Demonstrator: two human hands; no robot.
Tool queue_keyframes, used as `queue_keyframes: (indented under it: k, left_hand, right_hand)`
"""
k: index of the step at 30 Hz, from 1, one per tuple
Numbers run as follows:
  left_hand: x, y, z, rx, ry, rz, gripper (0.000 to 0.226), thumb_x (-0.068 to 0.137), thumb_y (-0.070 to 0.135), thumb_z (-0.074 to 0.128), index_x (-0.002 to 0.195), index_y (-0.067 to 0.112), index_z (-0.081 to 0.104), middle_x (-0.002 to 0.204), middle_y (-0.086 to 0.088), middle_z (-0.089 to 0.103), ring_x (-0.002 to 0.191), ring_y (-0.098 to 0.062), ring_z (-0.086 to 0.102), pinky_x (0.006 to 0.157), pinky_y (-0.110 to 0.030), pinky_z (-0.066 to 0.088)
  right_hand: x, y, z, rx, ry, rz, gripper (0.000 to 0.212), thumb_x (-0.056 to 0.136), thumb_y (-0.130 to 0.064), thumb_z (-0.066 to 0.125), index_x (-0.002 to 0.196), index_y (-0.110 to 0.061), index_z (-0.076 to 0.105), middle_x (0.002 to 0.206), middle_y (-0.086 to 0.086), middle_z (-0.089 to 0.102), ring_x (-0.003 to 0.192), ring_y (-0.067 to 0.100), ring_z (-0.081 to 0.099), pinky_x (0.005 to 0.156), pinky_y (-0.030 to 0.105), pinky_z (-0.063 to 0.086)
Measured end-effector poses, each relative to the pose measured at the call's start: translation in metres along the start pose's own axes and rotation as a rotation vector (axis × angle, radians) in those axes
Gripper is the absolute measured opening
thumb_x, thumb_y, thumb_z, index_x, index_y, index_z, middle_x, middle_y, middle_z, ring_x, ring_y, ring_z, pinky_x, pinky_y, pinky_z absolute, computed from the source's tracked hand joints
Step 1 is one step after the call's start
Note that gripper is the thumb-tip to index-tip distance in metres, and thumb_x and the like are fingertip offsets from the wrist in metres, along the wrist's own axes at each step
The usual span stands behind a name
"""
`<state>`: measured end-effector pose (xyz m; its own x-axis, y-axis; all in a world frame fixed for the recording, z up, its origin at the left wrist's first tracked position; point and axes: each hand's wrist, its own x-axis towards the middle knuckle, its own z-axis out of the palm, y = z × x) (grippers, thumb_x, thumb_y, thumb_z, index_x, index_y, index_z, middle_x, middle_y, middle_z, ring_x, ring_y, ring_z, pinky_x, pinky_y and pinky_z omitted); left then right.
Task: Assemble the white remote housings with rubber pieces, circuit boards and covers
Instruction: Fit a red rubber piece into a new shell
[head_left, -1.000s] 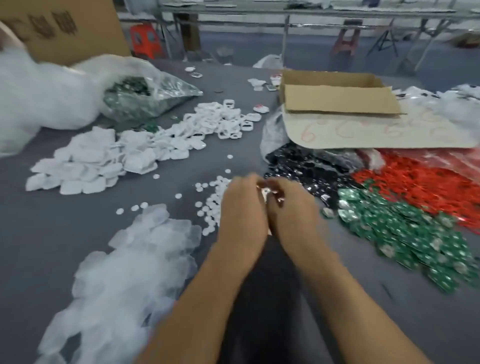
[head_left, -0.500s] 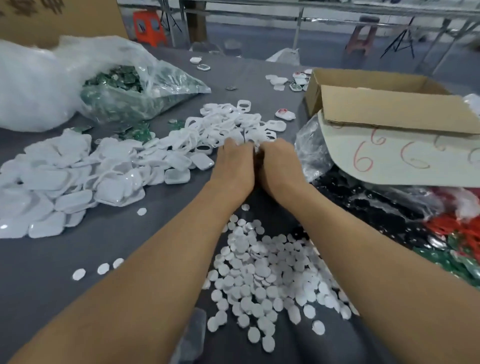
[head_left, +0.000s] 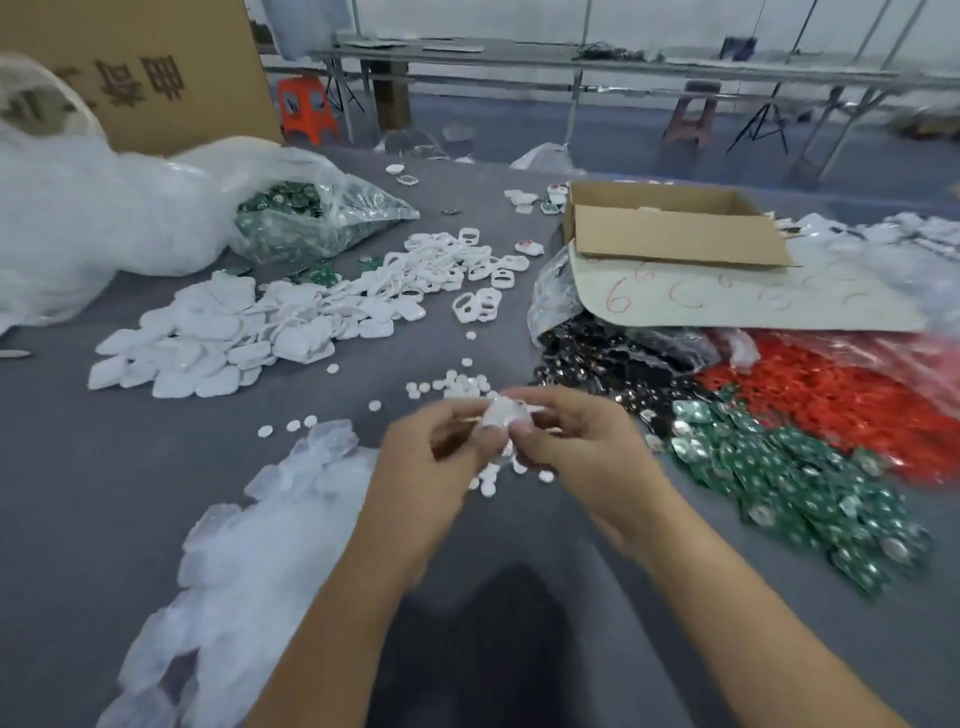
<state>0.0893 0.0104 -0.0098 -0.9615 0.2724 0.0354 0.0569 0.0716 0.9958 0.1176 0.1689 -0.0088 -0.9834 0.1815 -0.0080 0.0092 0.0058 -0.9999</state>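
Fingers of left hand (head_left: 423, 462) and right hand (head_left: 584, 449) pinch the white housing (head_left: 501, 414) between them.

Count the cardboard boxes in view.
2. A large printed carton stands at the back left; a small open box sits at the right of the table. Others may lie outside the frame.

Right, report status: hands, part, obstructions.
One white piece pinched between left hand and right hand. Too blurred to name the part. Nothing blocks the hands.
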Motion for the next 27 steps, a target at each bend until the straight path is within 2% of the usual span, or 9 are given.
queue_keyframes:
  k: [3, 7, 11, 13, 15, 18, 21, 24, 27]
  left_hand:
    - [-0.065, -0.007, 0.013, -0.127, -0.040, -0.070, 0.020, 0.092, 0.011, 0.073, 0.109, 0.022, 0.075, 0.098, 0.005, 0.079, 0.095, -0.006, 0.074, 0.081, -0.018, 0.056]
    - [-0.127, -0.023, 0.028, -0.238, -0.121, -0.138, 0.025, 0.088, 0.011, 0.075, 0.112, 0.018, 0.076, 0.104, 0.001, 0.079, 0.101, -0.014, 0.074, 0.085, -0.021, 0.056]
    - [-0.154, -0.040, 0.036, -0.095, -0.060, -0.115, 0.027, 0.089, 0.005, 0.076, 0.108, 0.024, 0.076, 0.100, 0.008, 0.079, 0.098, -0.008, 0.074, 0.084, -0.018, 0.054]
    - [-0.159, -0.043, 0.041, 0.038, -0.092, -0.039, 0.029, 0.090, 0.005, 0.074, 0.108, 0.028, 0.075, 0.098, 0.012, 0.078, 0.097, -0.005, 0.073, 0.085, -0.016, 0.054]
    - [-0.161, -0.044, 0.047, 0.146, -0.152, 0.012, 0.032, 0.092, 0.006, 0.070, 0.108, 0.033, 0.074, 0.097, 0.015, 0.077, 0.096, -0.002, 0.073, 0.086, -0.014, 0.052]
    - [-0.163, -0.047, 0.054, 0.259, -0.219, 0.081, 0.036, 0.093, 0.004, 0.067, 0.111, 0.034, 0.074, 0.099, 0.017, 0.076, 0.097, -0.001, 0.071, 0.086, -0.012, 0.050]
    - [-0.164, -0.047, 0.060, 0.355, -0.253, 0.133, 0.037, 0.095, 0.007, 0.066, 0.115, 0.038, 0.073, 0.102, 0.016, 0.075, 0.098, 0.003, 0.069, 0.089, -0.011, 0.048]
    - [-0.165, -0.049, 0.062, 0.323, -0.247, 0.126, 0.042, 0.094, 0.001, 0.065, 0.118, 0.034, 0.073, 0.105, 0.011, 0.073, 0.095, 0.005, 0.069, 0.085, -0.007, 0.046]
    - [-0.167, -0.051, 0.064, 0.299, -0.221, 0.116, 0.042, 0.095, 0.000, 0.063, 0.120, 0.032, 0.072, 0.102, 0.010, 0.072, 0.095, 0.001, 0.069, 0.081, -0.011, 0.049]
  right_hand:
    - [-0.066, 0.006, -0.004, 0.187, 0.003, 0.126, 0.024, 0.094, 0.001, 0.062, 0.109, -0.012, 0.075, 0.096, 0.012, 0.077, 0.083, 0.015, 0.071, 0.073, 0.020, 0.055]
    - [-0.137, 0.017, -0.013, 0.172, 0.126, 0.205, 0.021, 0.093, 0.001, 0.062, 0.104, -0.011, 0.074, 0.095, 0.013, 0.077, 0.083, 0.022, 0.072, 0.074, 0.027, 0.057]
    - [-0.190, 0.026, -0.014, 0.180, 0.252, 0.324, 0.012, 0.093, 0.000, 0.064, 0.102, -0.008, 0.067, 0.078, 0.015, 0.071, 0.071, 0.029, 0.071, 0.060, 0.025, 0.055]
    - [-0.209, 0.031, -0.011, 0.201, 0.279, 0.362, 0.018, 0.093, 0.003, 0.062, 0.100, -0.014, 0.062, 0.071, 0.012, 0.069, 0.065, 0.029, 0.071, 0.055, 0.025, 0.055]
    - [-0.222, 0.039, -0.010, -0.065, 0.290, 0.341, 0.023, 0.093, -0.008, 0.065, 0.089, -0.030, 0.061, 0.069, 0.005, 0.071, 0.063, 0.023, 0.071, 0.057, 0.030, 0.056]
    - [-0.230, 0.048, -0.011, -0.590, 0.383, 0.261, 0.016, 0.088, -0.036, 0.071, 0.079, -0.030, 0.059, 0.070, -0.012, 0.068, 0.066, 0.005, 0.063, 0.056, 0.017, 0.047]
    - [-0.232, 0.052, -0.009, -0.801, 0.412, 0.230, 0.025, 0.087, -0.045, 0.069, 0.075, -0.030, 0.053, 0.075, -0.013, 0.061, 0.072, 0.002, 0.057, 0.057, 0.020, 0.040]
    - [-0.234, 0.056, -0.006, -0.944, 0.400, 0.279, 0.035, 0.087, -0.059, 0.060, 0.074, -0.030, 0.046, 0.079, -0.013, 0.053, 0.070, 0.004, 0.052, 0.056, 0.026, 0.036]
    - [-0.232, 0.057, -0.005, -1.013, 0.390, 0.293, 0.037, 0.088, -0.064, 0.054, 0.077, -0.030, 0.044, 0.082, -0.013, 0.050, 0.070, 0.008, 0.051, 0.058, 0.029, 0.038]
